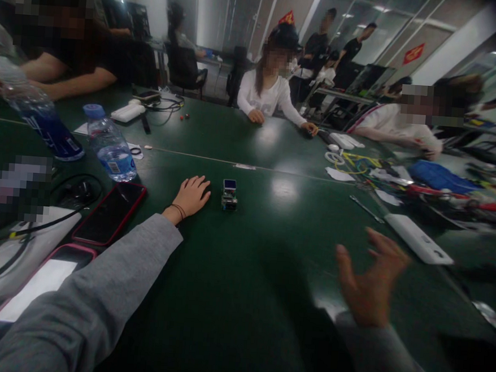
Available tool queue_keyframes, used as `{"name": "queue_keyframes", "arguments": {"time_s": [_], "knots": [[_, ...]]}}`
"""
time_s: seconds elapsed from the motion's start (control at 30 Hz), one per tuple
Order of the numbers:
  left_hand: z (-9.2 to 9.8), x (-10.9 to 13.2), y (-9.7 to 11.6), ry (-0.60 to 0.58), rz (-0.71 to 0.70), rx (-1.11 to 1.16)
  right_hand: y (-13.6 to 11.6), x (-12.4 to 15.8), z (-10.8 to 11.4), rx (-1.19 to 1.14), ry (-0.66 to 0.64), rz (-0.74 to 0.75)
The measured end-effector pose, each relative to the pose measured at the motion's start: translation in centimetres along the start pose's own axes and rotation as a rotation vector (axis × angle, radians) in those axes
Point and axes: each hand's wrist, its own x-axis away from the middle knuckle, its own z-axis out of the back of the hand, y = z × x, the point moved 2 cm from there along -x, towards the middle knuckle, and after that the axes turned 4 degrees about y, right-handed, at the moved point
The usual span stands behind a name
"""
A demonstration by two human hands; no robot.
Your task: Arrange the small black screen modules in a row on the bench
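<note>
My left hand (190, 197) lies flat on the dark green table (207, 279), fingers stretched forward and holding nothing. Just right of its fingertips, apart from them, stands a small electronic module (229, 195) with a little dark screen on top and a circuit board below. My right hand (371, 277) is raised above the table on the right, slightly blurred, with thumb and fingers spread and nothing in them. Beyond it lie a metal wrench (366, 209) and a long white plastic box (418, 239).
At left are a water bottle (113, 148), a bottle with a blue label (48, 121), a red-edged phone (110, 213) and cables. Tangled wires and a blue bag (444, 177) lie at far right. Several people sit around the table; a person opposite rests a hand (309, 128) on it.
</note>
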Motion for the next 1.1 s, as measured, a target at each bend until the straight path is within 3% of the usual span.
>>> {"name": "queue_keyframes", "arguments": {"time_s": [0.07, 0.17, 0.23, 0.3, 0.5, 0.73, 0.97, 1.1], "knots": [[0.0, 0.0, 0.1, -0.002, 0.006, -0.009, -3.8, -0.1, -6.6, -0.031, -0.053, 0.110], [0.1, 0.0, 0.1, 0.009, 0.003, -0.028, -8.4, -0.5, -16.1, -0.110, -0.269, 0.231], [0.0, 0.0, 0.1, 0.011, -0.002, -0.039, -9.7, -1.1, -20.4, -0.138, -0.319, 0.265], [0.0, 0.0, 0.1, 0.011, -0.006, -0.045, -9.6, -1.8, -22.7, -0.168, -0.340, 0.260], [-0.1, 0.0, 0.2, 0.020, -0.005, -0.037, -7.3, -2.8, -23.2, -0.239, -0.257, 0.155], [0.0, 0.1, 0.1, 0.013, -0.001, -0.009, -5.4, -3.2, -23.7, -0.381, -0.215, -0.180], [-0.1, 0.0, 0.1, 0.018, -0.008, -0.012, -5.2, -3.1, -23.8, -0.324, -0.191, -0.130], [-0.2, 0.0, 0.1, 0.026, -0.002, -0.014, -4.9, -3.2, -23.7, -0.414, -0.182, -0.214]]}}
